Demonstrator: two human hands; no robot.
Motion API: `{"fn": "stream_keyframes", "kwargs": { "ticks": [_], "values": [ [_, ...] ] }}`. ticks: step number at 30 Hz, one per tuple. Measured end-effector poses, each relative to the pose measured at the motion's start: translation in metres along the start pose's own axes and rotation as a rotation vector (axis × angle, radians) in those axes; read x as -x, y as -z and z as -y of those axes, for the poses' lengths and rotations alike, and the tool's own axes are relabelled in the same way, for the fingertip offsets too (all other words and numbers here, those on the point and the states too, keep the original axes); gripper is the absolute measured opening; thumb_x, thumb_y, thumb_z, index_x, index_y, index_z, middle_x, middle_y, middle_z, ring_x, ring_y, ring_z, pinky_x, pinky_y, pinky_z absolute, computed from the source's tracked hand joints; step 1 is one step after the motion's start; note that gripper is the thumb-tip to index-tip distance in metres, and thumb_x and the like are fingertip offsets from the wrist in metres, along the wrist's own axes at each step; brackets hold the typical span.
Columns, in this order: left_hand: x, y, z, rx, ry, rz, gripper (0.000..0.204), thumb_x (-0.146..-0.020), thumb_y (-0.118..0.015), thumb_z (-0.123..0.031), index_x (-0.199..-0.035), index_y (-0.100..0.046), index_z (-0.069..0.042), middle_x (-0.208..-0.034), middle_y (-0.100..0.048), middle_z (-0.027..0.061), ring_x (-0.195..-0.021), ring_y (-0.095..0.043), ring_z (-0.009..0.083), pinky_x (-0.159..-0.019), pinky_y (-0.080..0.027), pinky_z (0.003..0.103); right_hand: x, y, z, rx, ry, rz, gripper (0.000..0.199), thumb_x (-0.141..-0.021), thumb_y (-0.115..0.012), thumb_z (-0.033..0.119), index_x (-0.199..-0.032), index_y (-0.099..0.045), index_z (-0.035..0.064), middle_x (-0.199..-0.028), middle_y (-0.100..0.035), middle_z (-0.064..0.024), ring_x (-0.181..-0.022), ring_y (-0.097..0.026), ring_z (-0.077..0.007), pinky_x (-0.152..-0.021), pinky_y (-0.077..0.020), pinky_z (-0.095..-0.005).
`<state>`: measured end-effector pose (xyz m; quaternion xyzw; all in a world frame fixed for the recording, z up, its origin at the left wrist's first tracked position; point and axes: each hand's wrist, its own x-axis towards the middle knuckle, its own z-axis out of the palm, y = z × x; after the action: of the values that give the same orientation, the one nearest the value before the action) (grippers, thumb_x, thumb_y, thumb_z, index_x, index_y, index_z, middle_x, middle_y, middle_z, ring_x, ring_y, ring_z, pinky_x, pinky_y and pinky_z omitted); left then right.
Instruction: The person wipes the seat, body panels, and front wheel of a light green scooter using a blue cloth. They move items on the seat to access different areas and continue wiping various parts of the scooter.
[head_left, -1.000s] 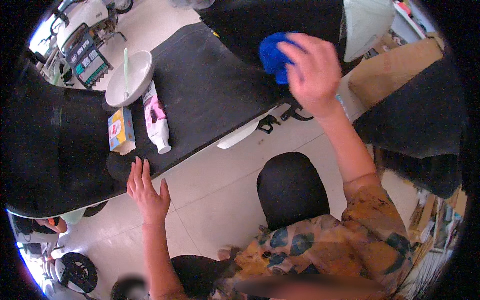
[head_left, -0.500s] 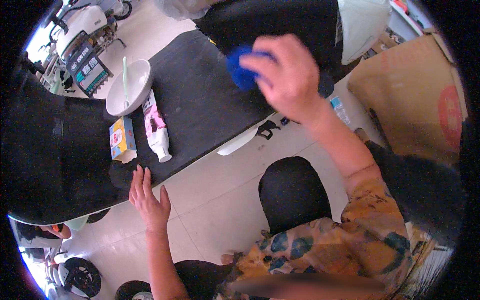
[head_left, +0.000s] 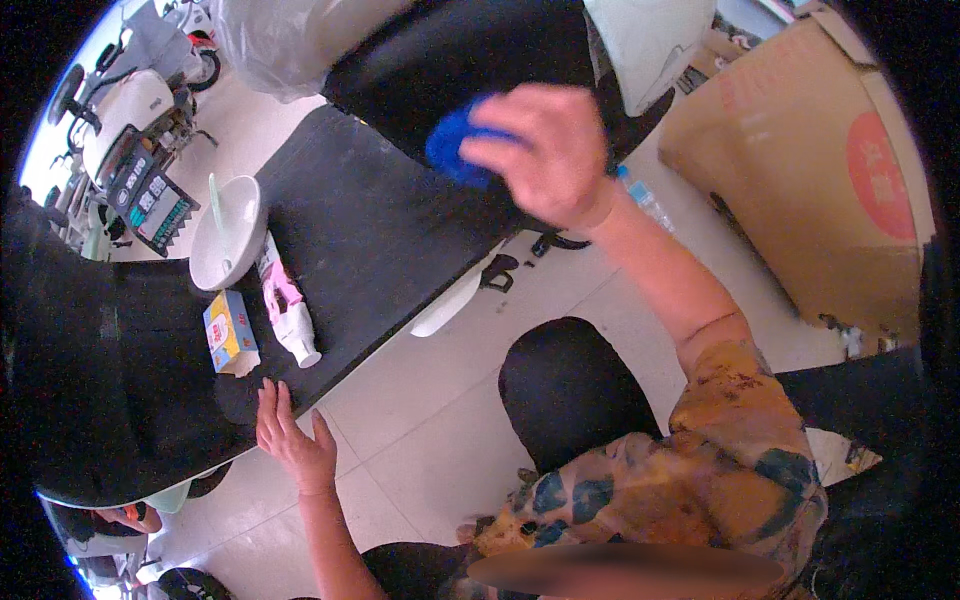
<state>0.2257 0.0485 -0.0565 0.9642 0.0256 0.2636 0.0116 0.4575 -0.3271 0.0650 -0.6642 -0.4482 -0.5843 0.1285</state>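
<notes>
In my right hand is a blue cloth, gripped by bent fingers above the far right part of the black table. Motion blurs both; whether the cloth touches the surface is hard to tell. My left hand lies at the table's near edge, fingers stretched out and holding nothing. Just beyond its fingertips stands a small blue and yellow carton with a torn end. A white and pink squeeze tube lies beside it. Behind them is a white bowl with a pale green spoon in it.
A large cardboard box stands at the right, near a plastic bottle on the floor. A black stool seat is close before me. Clear plastic sheeting is at the far side; a white scooter stands far left.
The whole view has shifted, so the table things appear lower and farther left. My right hand still grips the blue cloth over the table's far right. My left hand remains at the edge.
</notes>
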Motion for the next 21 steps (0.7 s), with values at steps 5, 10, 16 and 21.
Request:
{"fn": "stream_keyframes", "kwargs": {
  "ticks": [5,10,16,21],
  "values": [
    [0.001,-0.012,0.002,0.016,-0.016,-0.041,0.067,-0.076,-0.068,-0.009,-0.139,-0.046,-0.007,-0.147,-0.045,0.0129,-0.135,-0.041,0.0311,-0.109,-0.027,0.045,0.018,-0.004,-0.037,0.040,0.018,-0.003,0.031,-0.065,-0.067,0.002,-0.090,-0.072,0.0182,-0.108,-0.064,-0.0002,-0.096,-0.056,-0.0238,-0.082,-0.0448,-0.0351],
    [0.002,-0.007,0.000,0.002,-0.005,-0.030,0.064,-0.077,-0.067,-0.010,-0.138,-0.047,-0.007,-0.146,-0.045,0.0133,-0.134,-0.041,0.0309,-0.109,-0.028,0.045,0.073,0.007,-0.020,-0.201,-0.269,0.449,0.019,-0.069,-0.064,0.008,-0.083,-0.070,0.0186,-0.103,-0.065,-0.0003,-0.097,-0.058,-0.0255,-0.082,-0.0445,-0.0401],
    [0.000,-0.002,-0.005,-0.006,0.026,-0.012,0.061,-0.078,-0.066,-0.009,-0.137,-0.048,-0.006,-0.145,-0.046,0.0135,-0.135,-0.041,0.0308,-0.109,-0.028,0.045,0.066,0.042,-0.013,0.079,-0.717,0.017,0.037,-0.062,-0.066,-0.005,-0.093,-0.068,0.0153,-0.104,-0.062,-0.0097,-0.099,-0.056,-0.0322,-0.088,-0.0448,-0.0417],
    [-0.003,-0.003,-0.009,0.016,0.014,-0.021,0.060,-0.077,-0.066,-0.008,-0.135,-0.050,-0.005,-0.144,-0.048,0.0140,-0.134,-0.043,0.0319,-0.109,-0.028,0.045,0.078,0.015,0.010,0.270,-0.610,0.319,0.027,-0.071,-0.067,0.005,-0.098,-0.067,0.0123,-0.104,-0.060,-0.0107,-0.099,-0.054,-0.0319,-0.078,-0.0424,-0.0449]
  ]
}}
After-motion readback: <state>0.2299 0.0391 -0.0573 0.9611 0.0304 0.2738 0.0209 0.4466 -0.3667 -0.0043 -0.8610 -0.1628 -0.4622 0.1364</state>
